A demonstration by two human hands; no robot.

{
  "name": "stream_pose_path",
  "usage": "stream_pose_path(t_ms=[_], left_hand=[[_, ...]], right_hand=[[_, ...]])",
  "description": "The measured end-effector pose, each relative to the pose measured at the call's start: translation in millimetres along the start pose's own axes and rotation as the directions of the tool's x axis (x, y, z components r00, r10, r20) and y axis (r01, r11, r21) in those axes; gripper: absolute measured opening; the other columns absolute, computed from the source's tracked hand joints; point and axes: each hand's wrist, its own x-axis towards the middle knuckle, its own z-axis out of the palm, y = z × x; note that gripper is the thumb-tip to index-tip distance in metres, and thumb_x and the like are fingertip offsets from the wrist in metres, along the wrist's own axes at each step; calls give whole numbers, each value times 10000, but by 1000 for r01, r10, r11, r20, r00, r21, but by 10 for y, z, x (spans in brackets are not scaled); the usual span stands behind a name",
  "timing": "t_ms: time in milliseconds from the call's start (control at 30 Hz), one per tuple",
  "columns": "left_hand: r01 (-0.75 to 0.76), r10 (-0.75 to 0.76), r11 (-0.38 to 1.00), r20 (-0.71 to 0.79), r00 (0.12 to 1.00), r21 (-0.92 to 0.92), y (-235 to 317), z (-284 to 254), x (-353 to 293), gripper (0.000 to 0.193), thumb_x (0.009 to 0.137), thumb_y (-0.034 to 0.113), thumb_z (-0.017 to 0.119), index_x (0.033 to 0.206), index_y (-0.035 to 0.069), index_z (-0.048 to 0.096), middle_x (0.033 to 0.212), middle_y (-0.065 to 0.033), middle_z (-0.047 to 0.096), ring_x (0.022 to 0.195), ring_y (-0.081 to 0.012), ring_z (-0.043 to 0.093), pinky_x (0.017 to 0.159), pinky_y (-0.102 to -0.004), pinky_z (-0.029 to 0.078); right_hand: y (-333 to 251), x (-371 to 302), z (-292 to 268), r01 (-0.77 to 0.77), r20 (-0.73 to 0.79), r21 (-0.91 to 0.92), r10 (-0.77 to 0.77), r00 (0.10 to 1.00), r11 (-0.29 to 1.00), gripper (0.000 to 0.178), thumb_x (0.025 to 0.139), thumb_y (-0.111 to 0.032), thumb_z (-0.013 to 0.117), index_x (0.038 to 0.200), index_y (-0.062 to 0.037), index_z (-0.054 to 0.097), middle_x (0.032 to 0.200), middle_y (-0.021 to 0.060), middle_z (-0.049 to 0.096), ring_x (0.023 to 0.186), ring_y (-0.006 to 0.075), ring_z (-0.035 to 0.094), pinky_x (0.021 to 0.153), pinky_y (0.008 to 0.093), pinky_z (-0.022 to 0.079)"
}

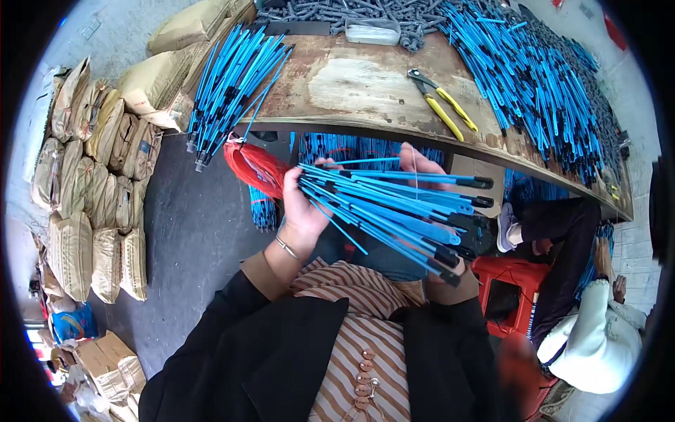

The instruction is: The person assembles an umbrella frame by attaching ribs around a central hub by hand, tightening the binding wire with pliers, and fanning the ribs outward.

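My left hand point(306, 207) is closed around the narrow end of a fanned bundle of thin blue plastic rods with black ends point(380, 200). The black tips spread out to the right. Behind that wide end is my right hand point(425, 169), its fingers stretched upward and its palm partly hidden by the rods. A thin pale strand crosses in front of its fingers. Beside my left hand, a hank of red strands point(256, 169) hangs at the table's edge, bound at its top. Another pile of blue rods point(235, 81) juts over the table's left edge.
The worn wooden table point(365, 81) bears yellow-handled pliers point(443, 105), a large heap of blue rods point(527, 84), grey parts point(316, 10) and a clear box point(373, 32). Filled sacks point(105, 155) stand left. A red plastic stool point(506, 288) and a seated person point(590, 337) are at right.
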Motion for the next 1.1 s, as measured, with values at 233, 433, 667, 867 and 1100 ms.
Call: stream_pose_path(t_ms=[233, 433, 667, 867, 1100], left_hand=[[743, -694, 663, 297, 656, -89, -99, -429, 56, 446, 825, 363, 536, 1062, -15, 566, 1088, -162, 601, 1005, -290, 566, 931, -431, 414], [-155, 132, 320, 118, 984, 935, 335, -139, -123, 550, 785, 414, 672, 1086, -32, 557, 995, -103, 616, 963, -206, 564, 856, -367, 448], [-555, -409, 294, 627, 663, 779, 328, 194, -265, 453, 752, 242, 742, 1095, 9, 557, 1038, -56, 592, 987, -138, 536, 831, -291, 443], [-19, -329, 356, 144, 933, 934, 269, 56, -216, 355, 704, 159, 779, 971, 27, 587, 950, -23, 585, 905, -115, 541, 789, -291, 446], [-56, -166, 545, 174, 971, 836, 291, -13, -252, 276, 724, 118, 757, 935, 20, 608, 840, -1, 599, 782, -86, 552, 718, -264, 454]], right_hand=[[-337, 78, 57, 58, 168, -282, -11, 986, 958, 457, 651, -97, 768, 983, -67, 456, 1000, 121, 573, 1036, 274, 520, 915, 403, 409], [-183, -183, 17, -113, 135, -320, 163, 977, 941, 394, 627, -72, 744, 945, -51, 512, 887, 95, 596, 888, 243, 577, 758, 328, 476], [-62, -340, 229, -541, 39, -355, 590, 807, 763, 476, 648, -49, 742, 1044, -40, 478, 954, 95, 579, 925, 229, 563, 812, 326, 447], [196, -204, 205, -557, 196, -350, 641, 742, 753, 900, 586, -181, 851, 1317, -72, 337, 1217, 128, 496, 1151, 252, 480, 946, 360, 373], [436, -414, -268, -727, 43, 218, 737, 674, 652, 1440, 349, -451, 886, 1443, -73, 29, 1447, 120, 250, 1357, 229, 197, 1045, 389, 277]])
